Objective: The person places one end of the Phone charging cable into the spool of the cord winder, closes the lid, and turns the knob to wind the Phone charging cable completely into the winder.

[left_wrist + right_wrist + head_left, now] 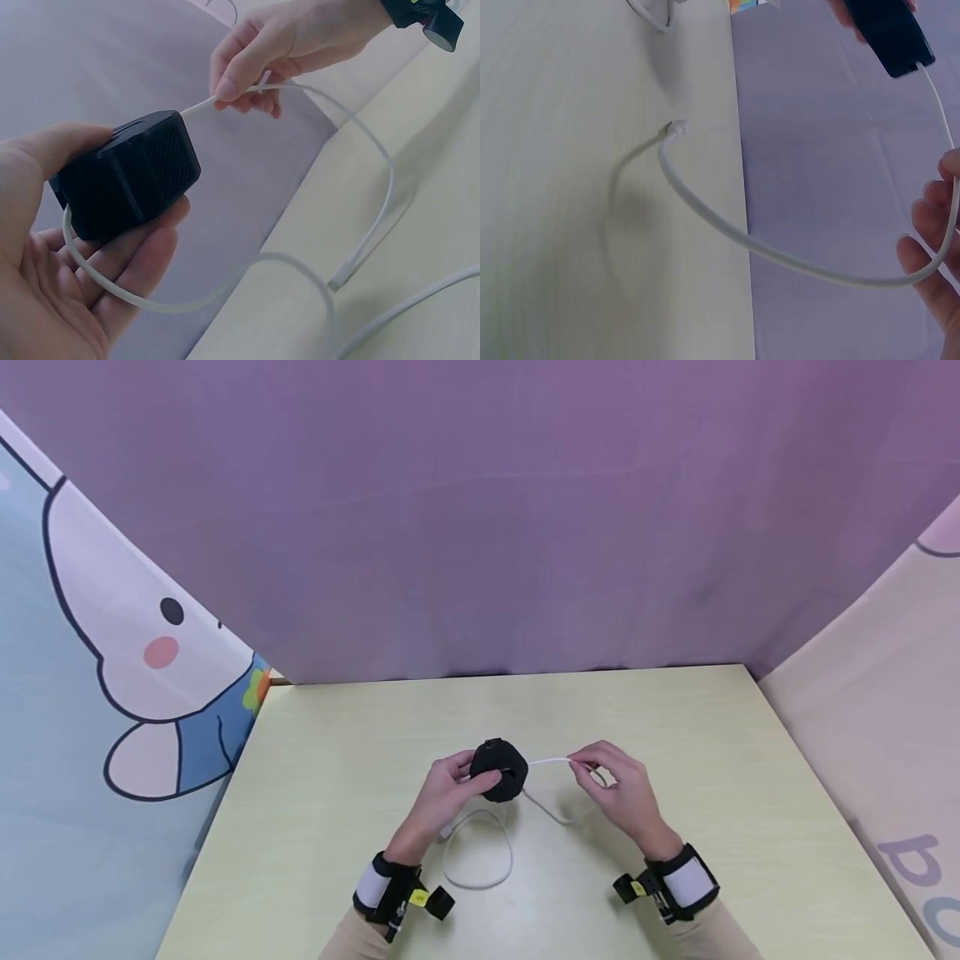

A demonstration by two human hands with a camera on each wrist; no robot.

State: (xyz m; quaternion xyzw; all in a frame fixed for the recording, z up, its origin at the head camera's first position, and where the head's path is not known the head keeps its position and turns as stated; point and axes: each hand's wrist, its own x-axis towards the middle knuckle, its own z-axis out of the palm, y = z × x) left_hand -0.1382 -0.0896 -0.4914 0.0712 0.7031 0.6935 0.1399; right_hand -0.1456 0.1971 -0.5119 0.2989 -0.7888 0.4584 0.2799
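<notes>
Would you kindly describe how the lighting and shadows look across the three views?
Head view: fairly even light, with soft shadows on the table near the right hand; left wrist view: cooler, hazy light, though surface texture shows on the black case; right wrist view: similarly cool, the black case nearly featureless, the white cable casting a soft, curved shadow.

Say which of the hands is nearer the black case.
Left. The left hand grips the black case; the right hand is apart from it, to its right, pinching the white cable.
</notes>
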